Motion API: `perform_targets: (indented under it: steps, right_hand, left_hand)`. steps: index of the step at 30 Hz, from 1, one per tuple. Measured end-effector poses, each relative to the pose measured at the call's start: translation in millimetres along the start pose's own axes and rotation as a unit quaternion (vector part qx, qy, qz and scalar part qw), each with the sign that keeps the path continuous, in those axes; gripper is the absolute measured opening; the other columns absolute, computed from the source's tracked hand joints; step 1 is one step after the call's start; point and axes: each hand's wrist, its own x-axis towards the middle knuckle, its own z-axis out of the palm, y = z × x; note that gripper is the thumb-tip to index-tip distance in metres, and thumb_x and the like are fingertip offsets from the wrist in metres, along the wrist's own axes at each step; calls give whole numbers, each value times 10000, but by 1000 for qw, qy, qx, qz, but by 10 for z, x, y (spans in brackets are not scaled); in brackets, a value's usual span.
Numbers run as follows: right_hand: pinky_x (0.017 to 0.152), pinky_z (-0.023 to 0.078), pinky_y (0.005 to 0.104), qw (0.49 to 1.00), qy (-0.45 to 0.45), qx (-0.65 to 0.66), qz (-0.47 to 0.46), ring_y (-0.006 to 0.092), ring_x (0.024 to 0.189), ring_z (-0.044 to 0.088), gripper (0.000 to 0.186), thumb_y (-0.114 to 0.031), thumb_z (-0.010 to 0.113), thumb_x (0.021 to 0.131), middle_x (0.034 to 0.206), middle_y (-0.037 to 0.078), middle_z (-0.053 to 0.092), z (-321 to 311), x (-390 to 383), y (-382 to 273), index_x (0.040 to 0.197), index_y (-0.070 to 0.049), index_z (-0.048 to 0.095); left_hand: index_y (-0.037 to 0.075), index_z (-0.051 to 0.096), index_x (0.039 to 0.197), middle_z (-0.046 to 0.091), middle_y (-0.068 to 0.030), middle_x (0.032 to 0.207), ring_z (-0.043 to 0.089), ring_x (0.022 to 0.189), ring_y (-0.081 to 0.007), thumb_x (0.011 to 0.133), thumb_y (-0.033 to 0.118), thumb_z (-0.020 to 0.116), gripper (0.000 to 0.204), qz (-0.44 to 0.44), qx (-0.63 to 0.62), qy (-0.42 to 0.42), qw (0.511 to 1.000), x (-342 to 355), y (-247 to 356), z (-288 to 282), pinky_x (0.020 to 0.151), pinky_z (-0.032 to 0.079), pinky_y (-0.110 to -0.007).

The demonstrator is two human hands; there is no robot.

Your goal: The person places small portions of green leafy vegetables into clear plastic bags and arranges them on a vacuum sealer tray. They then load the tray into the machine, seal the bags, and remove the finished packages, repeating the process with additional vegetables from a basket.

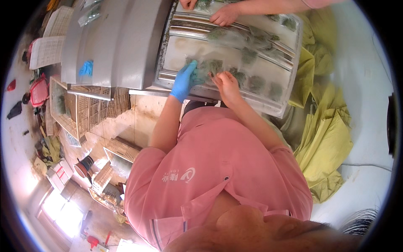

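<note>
My left hand (184, 82), in a blue glove, grips the side of a clear plastic bag (213, 66) with green leafy contents. My bare right hand (228, 87) has its fingers pinched together at the bag's near edge; the exact grip is too small to make out. The bag lies on a white machine bed (189, 49) beside a metal bar along its front edge. To the right of it in the same row are more filled bags, among them one bag (256, 82) and another bag (276, 90) at the end.
Another person's hand (224, 15) works at the far metal bar (197, 19). A large steel lid (121, 42) with a blue glove (86, 68) on it stands left. Wicker baskets (90, 111) are stacked beyond my left arm; yellow sheeting (325, 143) hangs at the right.
</note>
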Motion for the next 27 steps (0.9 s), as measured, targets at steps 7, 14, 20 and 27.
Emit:
perform_targets:
  steps: [7, 14, 20, 27]
  right_hand:
    - [816, 538, 378, 963, -133, -226, 54, 188, 867, 675, 97, -83, 533, 945, 792, 50, 594, 365, 266, -446, 916, 4, 563]
    - [694, 540, 457, 661, -174, -721, -113, 360, 761, 687, 191, -213, 660, 848, 817, 179, 692, 667, 800, 129, 841, -23, 664]
    - [716, 545, 463, 529, -147, -813, -197, 362, 816, 685, 241, -268, 717, 804, 823, 186, 692, 799, 751, 206, 848, -36, 669]
    - [802, 544, 433, 534, -178, -791, -238, 308, 1023, 646, 218, -211, 661, 826, 1135, 108, 656, 762, 577, 72, 1001, -84, 639]
  left_hand:
    - [103, 601, 1285, 684, -58, 974, 662, 871, -161, 834, 91, 719, 467, 118, 308, 19, 944, -29, 611, -544, 762, 544, -318]
    - [199, 608, 1284, 667, -161, 1115, 666, 916, -348, 869, 96, 536, 434, 326, 674, 201, 632, 522, 426, -935, 783, 543, -432]
    - [231, 540, 1347, 646, -163, 1117, 676, 867, -350, 878, 40, 446, 516, 298, 729, 217, 577, 583, 332, -985, 743, 550, -461]
    - [217, 527, 1346, 624, -139, 1134, 664, 930, -317, 884, 31, 455, 504, 276, 782, 220, 513, 478, 309, -1052, 747, 562, -430]
